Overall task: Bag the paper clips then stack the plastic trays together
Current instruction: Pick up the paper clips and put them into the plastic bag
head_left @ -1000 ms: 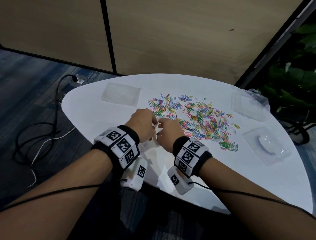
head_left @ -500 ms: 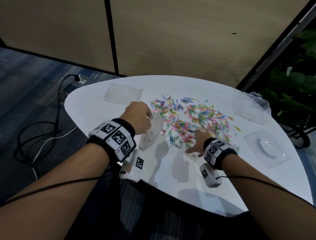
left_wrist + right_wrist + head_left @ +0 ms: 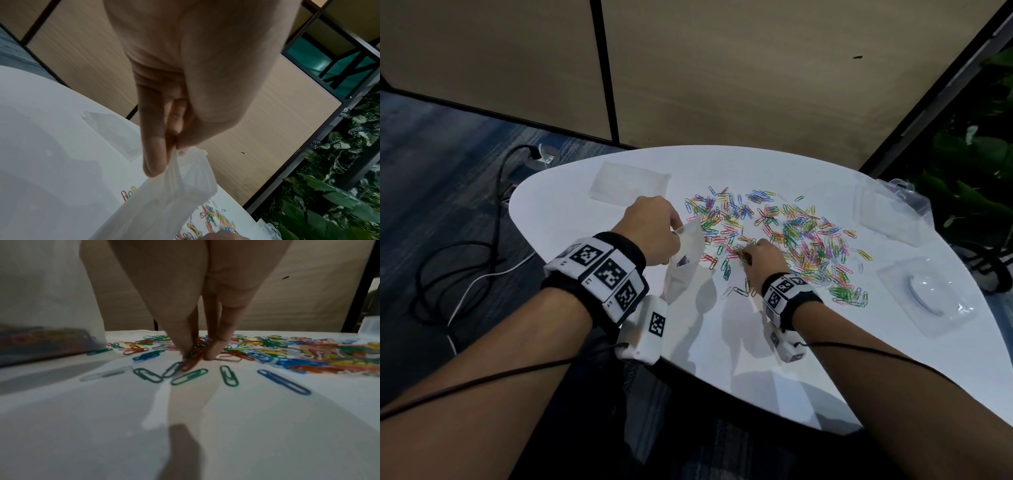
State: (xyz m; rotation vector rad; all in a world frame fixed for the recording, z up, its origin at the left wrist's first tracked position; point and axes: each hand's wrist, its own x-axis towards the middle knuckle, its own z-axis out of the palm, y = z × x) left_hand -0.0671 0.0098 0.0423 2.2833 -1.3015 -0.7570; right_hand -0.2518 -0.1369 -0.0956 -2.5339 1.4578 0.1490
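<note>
Translucent plastic, thin and limp, is what your left hand (image 3: 650, 228) has to manage: its thumb and fingers (image 3: 154, 155) pinch the top edge of the small clear plastic bag (image 3: 685, 263), which hangs with its bottom resting on the white tabletop (image 3: 808, 359). A few clips already lie dark at the bag's bottom. Keep that grip high and pull the edge away from the opposite wall, so the mouth gapes toward your other hand; from these views I cannot tell how wide it stands open now.

Your right hand (image 3: 762, 260) is down at the near edge of the scattered multicoloured paper clips (image 3: 791, 236), thumb and fingertips (image 3: 216, 352) closing on a small cluster of orange-red clips (image 3: 195, 353). The cluster looks gathered but not lifted clear. Squeeze from both sides and let the tips slide under the wire; these clips are light and slippery, so a loose pinch will likely shed some on the way.

Carry the bunch straight to the bag just beside it on the left and release only once your fingertips are inside the mouth. Most of the pile remains on the tabletop, and the clear plastic trays (image 3: 924, 294) sit near the right edge, untouched.
</note>
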